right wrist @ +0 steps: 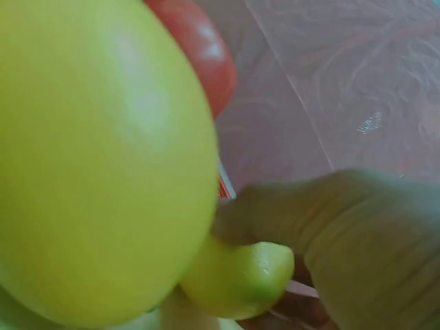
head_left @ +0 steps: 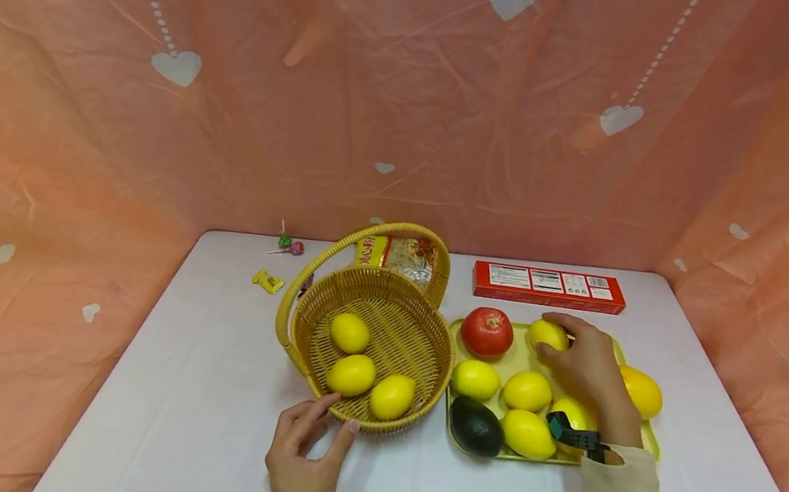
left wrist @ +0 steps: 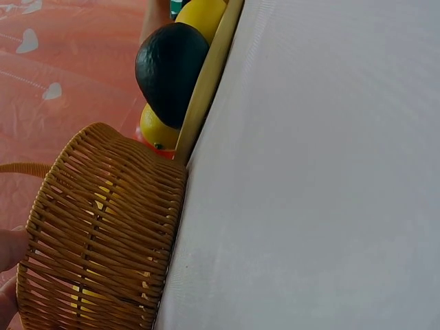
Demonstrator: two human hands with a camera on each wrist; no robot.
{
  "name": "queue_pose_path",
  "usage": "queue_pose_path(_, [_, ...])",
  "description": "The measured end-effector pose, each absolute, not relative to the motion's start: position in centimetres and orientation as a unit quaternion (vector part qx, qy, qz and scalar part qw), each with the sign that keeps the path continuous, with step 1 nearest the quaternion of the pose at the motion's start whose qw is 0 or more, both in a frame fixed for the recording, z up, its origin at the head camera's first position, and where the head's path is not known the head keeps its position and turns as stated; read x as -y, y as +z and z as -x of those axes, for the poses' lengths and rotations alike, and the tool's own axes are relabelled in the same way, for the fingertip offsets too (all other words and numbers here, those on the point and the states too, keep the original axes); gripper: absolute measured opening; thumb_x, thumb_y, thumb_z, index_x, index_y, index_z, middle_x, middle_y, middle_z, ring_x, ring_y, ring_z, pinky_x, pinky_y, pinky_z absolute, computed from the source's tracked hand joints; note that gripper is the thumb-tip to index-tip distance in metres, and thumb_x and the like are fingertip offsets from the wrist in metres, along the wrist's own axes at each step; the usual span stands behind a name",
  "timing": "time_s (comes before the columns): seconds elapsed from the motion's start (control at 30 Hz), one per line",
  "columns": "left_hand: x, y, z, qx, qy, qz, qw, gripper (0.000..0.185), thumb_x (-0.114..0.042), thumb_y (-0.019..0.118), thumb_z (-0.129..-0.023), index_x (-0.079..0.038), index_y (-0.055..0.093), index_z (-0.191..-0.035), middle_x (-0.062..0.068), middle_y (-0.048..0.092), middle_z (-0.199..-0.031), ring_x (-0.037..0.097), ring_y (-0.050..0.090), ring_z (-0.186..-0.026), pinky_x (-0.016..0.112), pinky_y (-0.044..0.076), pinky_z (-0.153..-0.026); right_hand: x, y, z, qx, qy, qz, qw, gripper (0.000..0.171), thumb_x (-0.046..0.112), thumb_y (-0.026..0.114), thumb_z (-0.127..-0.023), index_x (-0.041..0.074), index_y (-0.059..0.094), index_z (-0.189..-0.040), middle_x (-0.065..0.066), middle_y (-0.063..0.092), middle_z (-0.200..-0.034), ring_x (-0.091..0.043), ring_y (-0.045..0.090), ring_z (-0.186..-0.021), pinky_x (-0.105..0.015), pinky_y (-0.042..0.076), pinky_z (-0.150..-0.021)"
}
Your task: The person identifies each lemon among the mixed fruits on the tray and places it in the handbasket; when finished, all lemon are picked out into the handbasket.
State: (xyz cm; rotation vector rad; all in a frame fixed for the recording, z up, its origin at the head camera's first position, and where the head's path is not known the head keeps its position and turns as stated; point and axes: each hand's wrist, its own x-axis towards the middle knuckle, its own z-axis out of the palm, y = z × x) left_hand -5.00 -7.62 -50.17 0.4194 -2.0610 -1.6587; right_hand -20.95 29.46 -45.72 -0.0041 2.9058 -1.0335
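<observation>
The right hand (head_left: 584, 362) curls its fingers over a lemon (head_left: 549, 334) at the far side of the tray (head_left: 647, 441), right of centre in the head view: the grasp is being made, and lifting it clear seems due next. The lemon lies on its side, long axis roughly across the frame. The left hand (head_left: 307, 455), fingers spread, touches the basket (head_left: 421, 383) rim at lower centre, three lemons inside, on the desk (head_left: 207, 421).
</observation>
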Motion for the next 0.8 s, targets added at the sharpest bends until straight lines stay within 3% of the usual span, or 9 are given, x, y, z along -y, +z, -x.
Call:
queue_pose_path(0.3, [7.7,-50.2,5.1,0.753,-0.598,-0.158,0.224,0.037,-0.013,0.095,-0.087,-0.022,0.085,-0.121,0.002,0.066,-0.115,0.007,0.07,-0.108,0.016,0.059,-0.093,-29.5,-45.3,20.6,-0.94,-0.335,0.02,0.056,0.059,0.031,0.08,-0.101,0.014,0.062,-0.154,-0.02,0.061,-0.156,-0.05,0.057,-0.141,-0.069,0.047,-0.118])
queue_pose_path(0.5, [7.7,-50.2,5.1,0.753,-0.598,-0.161,0.219,0.038,-0.01,0.095,-0.086,-0.018,0.084,-0.122,0.002,0.065,-0.115,0.006,0.069,-0.107,0.015,0.059,-0.093,-29.7,-44.7,20.5,-0.934,-0.355,0.035,0.027,0.06,0.031,0.081,-0.101,0.006,0.06,-0.152,-0.023,0.063,-0.151,-0.051,0.063,-0.136,-0.064,0.052,-0.114])
queue_pose_path(0.57, [7.6,-50.2,5.1,0.754,-0.598,-0.162,0.218,0.038,-0.009,0.095,-0.086,-0.018,0.084,-0.122,0.001,0.065,-0.115,0.006,0.069,-0.108,0.016,0.059,-0.093,-29.8,-44.4,20.4,-0.921,-0.386,0.043,0.007,0.058,0.029,0.082,-0.101,0.004,0.061,-0.149,-0.024,0.064,-0.148,-0.05,0.064,-0.135,-0.056,0.055,-0.114])
queue_pose_path(0.63, [7.7,-50.3,5.1,0.754,-0.598,-0.162,0.218,0.039,-0.008,0.095,-0.086,-0.018,0.084,-0.122,0.001,0.065,-0.115,0.006,0.069,-0.108,0.016,0.059,-0.093,-29.9,-44.2,20.3,-0.905,-0.422,0.059,-0.01,0.055,0.027,0.082,-0.101,0.003,0.062,-0.147,-0.023,0.065,-0.147,-0.045,0.066,-0.134,-0.038,0.058,-0.111])
queue_pose_path(0.73, [7.7,-50.2,5.2,0.754,-0.598,-0.159,0.221,0.038,-0.008,0.095,-0.086,-0.018,0.084,-0.121,0.001,0.065,-0.115,0.005,0.069,-0.108,0.016,0.059,-0.093,-30.0,-44.0,20.1,-0.869,-0.488,0.084,-0.015,0.052,0.021,0.081,-0.102,0.002,0.064,-0.148,-0.017,0.067,-0.145,-0.028,0.071,-0.131,-0.018,0.057,-0.103])
queue_pose_path(0.8, [7.7,-50.2,5.2,0.753,-0.599,-0.156,0.223,0.038,-0.009,0.095,-0.086,-0.019,0.084,-0.121,0.001,0.065,-0.115,0.005,0.069,-0.108,0.017,0.059,-0.094,-29.9,-43.9,20.0,-0.837,-0.538,0.103,-0.002,0.05,0.016,0.078,-0.103,0.002,0.064,-0.149,-0.01,0.069,-0.143,-0.015,0.073,-0.126,-0.013,0.056,-0.099])
